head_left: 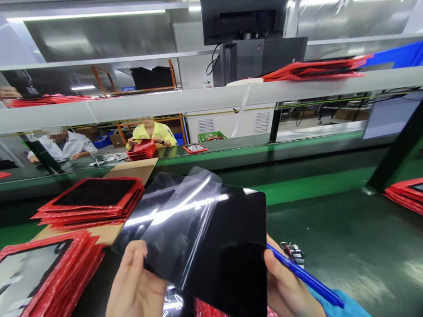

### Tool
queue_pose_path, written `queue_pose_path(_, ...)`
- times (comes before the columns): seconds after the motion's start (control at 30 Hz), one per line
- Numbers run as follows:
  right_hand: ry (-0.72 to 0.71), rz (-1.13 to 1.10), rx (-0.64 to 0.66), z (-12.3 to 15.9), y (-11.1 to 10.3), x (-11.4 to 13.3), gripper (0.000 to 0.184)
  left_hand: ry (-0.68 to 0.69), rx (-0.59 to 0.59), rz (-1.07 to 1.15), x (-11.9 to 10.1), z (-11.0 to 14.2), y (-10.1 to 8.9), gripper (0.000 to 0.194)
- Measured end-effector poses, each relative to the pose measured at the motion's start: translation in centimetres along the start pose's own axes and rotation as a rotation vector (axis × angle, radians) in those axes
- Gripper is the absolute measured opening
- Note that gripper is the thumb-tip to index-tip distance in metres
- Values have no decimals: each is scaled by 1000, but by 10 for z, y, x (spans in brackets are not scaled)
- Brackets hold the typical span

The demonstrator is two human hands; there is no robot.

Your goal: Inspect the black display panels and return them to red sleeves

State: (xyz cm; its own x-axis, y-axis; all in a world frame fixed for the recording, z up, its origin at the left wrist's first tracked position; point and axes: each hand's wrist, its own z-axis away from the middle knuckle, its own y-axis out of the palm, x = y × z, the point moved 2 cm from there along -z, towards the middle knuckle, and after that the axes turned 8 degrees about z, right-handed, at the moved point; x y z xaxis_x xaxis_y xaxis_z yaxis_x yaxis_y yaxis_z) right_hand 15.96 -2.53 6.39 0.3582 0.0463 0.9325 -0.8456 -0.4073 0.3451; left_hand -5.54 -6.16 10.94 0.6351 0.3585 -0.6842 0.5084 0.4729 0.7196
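- A black glass panel (232, 244) sits at the lower centre of the frame, held up above the green work surface (347, 236) between both hands.
- The left hand (134, 294), at the bottom centre-left, pinches the clear film (175, 219) with its thumb on top; the film is partly lifted off the panel's left side.
- The right hand (289, 288), at the lower right of centre, grips the panel's right edge and also clamps a blue pen (307, 277) that slants down to the right.
- Stacks of red sleeves (91, 200) lie at the left, on brown cardboard (140, 169).
- Two other people sit in the upper left, beyond the belt.
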Motion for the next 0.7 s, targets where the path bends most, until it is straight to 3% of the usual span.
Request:
queue_pose_path(0.07,-15,-67,-12,3,12,5,49,103,37,-14,-5,1,-1,29)
queue_pose_path(0.17,-24,-23,89,10,27,13,70,180,40,-9,-9,2,-4,27)
queue_pose_path(0.33,-12,33,206,10,41,18,89,143,20,25,-11,-3,-6,19)
queue_pose_path(0.5,-18,80,264,9,44,26,77,149,-50,45,-13,-7,-1,11)
queue_pose_path(0.7,74,37,267,17,41,31,51,86,9,13,-18,-15,-10,7)
